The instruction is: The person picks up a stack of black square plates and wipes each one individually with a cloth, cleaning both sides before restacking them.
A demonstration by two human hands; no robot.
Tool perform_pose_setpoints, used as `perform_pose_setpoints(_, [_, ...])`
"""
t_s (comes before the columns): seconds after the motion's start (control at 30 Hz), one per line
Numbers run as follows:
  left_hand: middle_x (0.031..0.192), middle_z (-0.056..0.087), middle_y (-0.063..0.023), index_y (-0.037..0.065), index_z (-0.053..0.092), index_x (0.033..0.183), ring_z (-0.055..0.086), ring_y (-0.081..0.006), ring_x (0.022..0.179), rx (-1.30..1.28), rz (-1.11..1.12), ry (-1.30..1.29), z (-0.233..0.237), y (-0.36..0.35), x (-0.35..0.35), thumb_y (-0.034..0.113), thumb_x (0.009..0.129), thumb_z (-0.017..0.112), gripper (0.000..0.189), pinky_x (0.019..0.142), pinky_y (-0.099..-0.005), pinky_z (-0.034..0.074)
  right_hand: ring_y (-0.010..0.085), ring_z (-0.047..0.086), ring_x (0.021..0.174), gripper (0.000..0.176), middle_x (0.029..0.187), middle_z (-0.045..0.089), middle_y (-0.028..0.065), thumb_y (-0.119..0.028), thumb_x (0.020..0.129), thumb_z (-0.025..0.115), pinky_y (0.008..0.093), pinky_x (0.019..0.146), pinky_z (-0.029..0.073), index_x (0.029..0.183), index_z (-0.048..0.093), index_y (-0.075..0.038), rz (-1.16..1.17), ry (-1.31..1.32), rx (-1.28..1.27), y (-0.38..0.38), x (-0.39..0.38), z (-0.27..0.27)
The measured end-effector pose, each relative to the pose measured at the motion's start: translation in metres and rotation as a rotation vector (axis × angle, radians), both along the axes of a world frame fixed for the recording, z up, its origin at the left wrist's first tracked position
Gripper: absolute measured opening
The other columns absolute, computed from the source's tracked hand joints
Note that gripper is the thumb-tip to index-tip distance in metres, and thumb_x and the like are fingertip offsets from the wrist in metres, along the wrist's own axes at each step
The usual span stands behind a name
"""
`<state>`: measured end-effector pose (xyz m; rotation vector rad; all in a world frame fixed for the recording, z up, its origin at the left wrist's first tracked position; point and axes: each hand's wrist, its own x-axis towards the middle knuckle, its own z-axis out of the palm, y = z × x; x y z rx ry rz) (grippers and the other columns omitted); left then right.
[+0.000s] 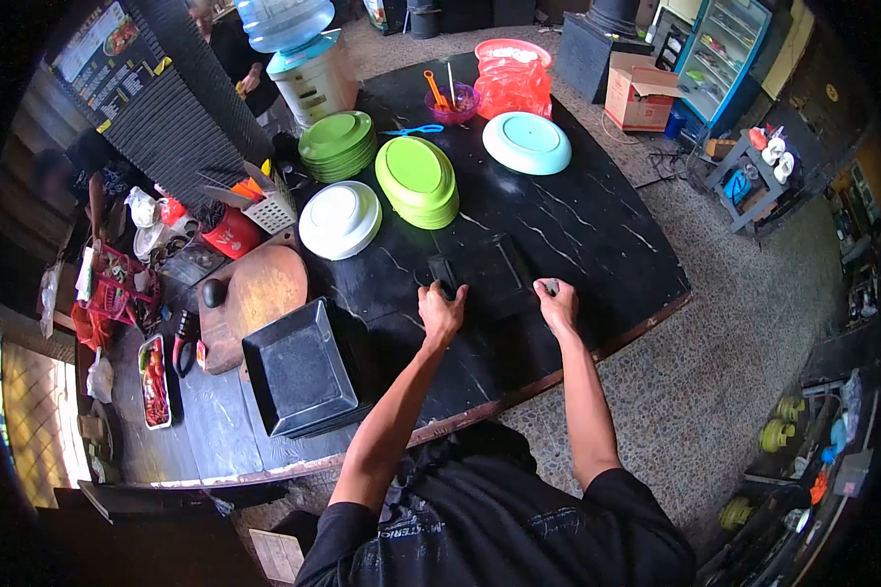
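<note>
My left hand (441, 313) is closed at the near end of a small black object (442, 270), whose kind I cannot make out against the dark tabletop. My right hand (558, 305) is closed, its fingers curled around something small and greyish that is mostly hidden. Between the two hands lies a black rectangular tray (502, 272) on the black marbled table (607, 230). To the left of my left arm, square black trays (299, 367) are stacked near the table's front edge.
Beyond my hands stand stacks of light green plates (416, 171), white plates (340, 220), dark green plates (338, 142) and pale blue plates (526, 142). A round wooden board (264, 289) lies left. Other people are at the far left. A cardboard box (639, 93) is on the floor.
</note>
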<state>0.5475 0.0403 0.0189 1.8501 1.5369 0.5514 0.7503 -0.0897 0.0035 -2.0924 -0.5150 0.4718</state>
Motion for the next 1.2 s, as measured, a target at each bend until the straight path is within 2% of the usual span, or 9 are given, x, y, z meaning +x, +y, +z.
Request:
perform_pose_setpoints(0.23, [0.110, 0.054, -0.0269, -0.006, 0.062, 0.117, 0.058, -0.0437, 0.102, 0.102, -0.069, 0.011, -0.012, -0.007, -0.002, 0.028, 0.089, 0.075, 0.045, 0.088, -0.0514, 0.050, 0.0336, 0.073, 0.092, 0.032, 0.096, 0.076, 0.0141, -0.038, 0.090, 0.072, 0.0423, 0.079, 0.055, 0.100, 0.077, -0.008, -0.108, -0.111, -0.087, -0.021, -0.007, 0.012])
perform_pose_setpoints(0.47, [0.113, 0.050, -0.0273, -0.006, 0.056, 0.120, 0.053, -0.0443, 0.109, 0.130, -0.086, 0.053, -0.003, -0.014, -0.002, 0.029, 0.090, 0.073, 0.049, 0.090, -0.0527, 0.051, 0.0216, 0.067, 0.092, 0.035, 0.099, 0.073, 0.0098, -0.036, 0.096, 0.070, 0.0375, 0.083, 0.051, 0.106, 0.073, -0.003, -0.245, 0.234, 0.102, -0.067, -0.022, 0.034])
perform_pose_setpoints(0.6, [0.123, 0.051, -0.0269, -0.001, 0.053, 0.135, 0.052, -0.0428, 0.115, 0.141, -0.099, -0.068, 0.062, -0.038, -0.020, 0.037, 0.093, 0.069, 0.058, 0.096, -0.0513, 0.048, 0.0181, 0.065, 0.090, 0.034, 0.099, 0.071, 0.0061, -0.035, 0.095, 0.073, 0.0355, 0.082, 0.051, 0.109, 0.072, -0.004, -0.248, 0.343, 0.182, -0.071, -0.048, 0.033])
perform_pose_setpoints(0.7, [0.111, 0.061, -0.0185, 0.003, 0.062, 0.126, 0.062, -0.0313, 0.102, 0.332, -0.070, -0.253, 0.117, -0.054, -0.071, 0.025, 0.092, 0.072, 0.041, 0.084, -0.0395, 0.053, 0.0119, 0.062, 0.085, 0.039, 0.098, 0.067, 0.0018, -0.023, 0.087, 0.083, 0.0300, 0.078, 0.051, 0.117, 0.067, -0.004, -0.061, 0.519, 0.336, -0.064, -0.085, 0.039])
perform_pose_setpoints(0.8, [0.105, 0.064, -0.0120, 0.004, 0.067, 0.118, 0.063, -0.0216, 0.090, 0.336, 0.096, -0.382, 0.155, -0.052, -0.146, 0.017, 0.090, 0.074, 0.032, 0.067, -0.0277, 0.051, 0.0125, 0.061, 0.087, 0.065, 0.103, 0.062, 0.0019, -0.007, 0.079, 0.086, 0.0302, 0.078, 0.054, 0.134, 0.052, -0.007, 0.235, 0.701, 0.364, -0.050, -0.135, 0.073])
perform_pose_setpoints(0.87, [0.105, 0.064, -0.0144, 0.003, 0.066, 0.116, 0.060, -0.0286, 0.099, 0.530, 0.224, -0.284, 0.153, -0.036, -0.205, 0.008, 0.086, 0.072, 0.031, 0.085, -0.0401, 0.050, 0.0133, 0.062, 0.094, 0.067, 0.106, 0.060, 0.0015, -0.004, 0.078, 0.085, 0.0316, 0.080, 0.055, 0.135, 0.050, -0.009, 0.352, 0.730, 0.440, -0.033, -0.170, 0.070])
perform_pose_setpoints(1.0, [0.112, 0.061, -0.0187, 0.003, 0.059, 0.126, 0.058, -0.0358, 0.105, 0.548, 0.581, 0.400, 0.127, -0.009, -0.310, 0.023, 0.086, 0.075, 0.048, 0.090, -0.0452, 0.050, 0.0124, 0.062, 0.106, 0.060, 0.117, 0.064, 0.0019, -0.004, 0.084, 0.081, 0.0313, 0.090, 0.054, 0.137, 0.052, -0.007, 0.450, 0.834, 0.518, 0.007, -0.229, 0.071])
perform_pose_setpoints(1.13, [0.102, 0.070, -0.0232, 0.002, 0.063, 0.122, 0.068, -0.0409, 0.100, 0.041, 0.484, 0.312, 0.135, -0.004, -0.364, 0.037, 0.083, 0.079, 0.055, 0.087, -0.0484, 0.053, 0.0118, 0.067, 0.093, 0.033, 0.105, 0.073, 0.0032, -0.014, 0.088, 0.079, 0.0305, 0.084, 0.054, 0.116, 0.068, -0.002, 0.474, 0.558, 0.418, 0.043, -0.264, 0.088])
perform_pose_setpoints(1.2, [0.091, 0.073, -0.0223, 0.000, 0.069, 0.107, 0.071, -0.0401, 0.089, 0.118, 0.400, 0.204, 0.114, 0.004, -0.383, 0.039, 0.083, 0.080, 0.047, 0.082, -0.0471, 0.056, 0.0140, 0.068, 0.091, 0.029, 0.101, 0.074, 0.0043, -0.019, 0.088, 0.078, 0.0320, 0.081, 0.054, 0.111, 0.071, -0.003, 0.485, 0.492, 0.450, 0.052, -0.281, 0.087])
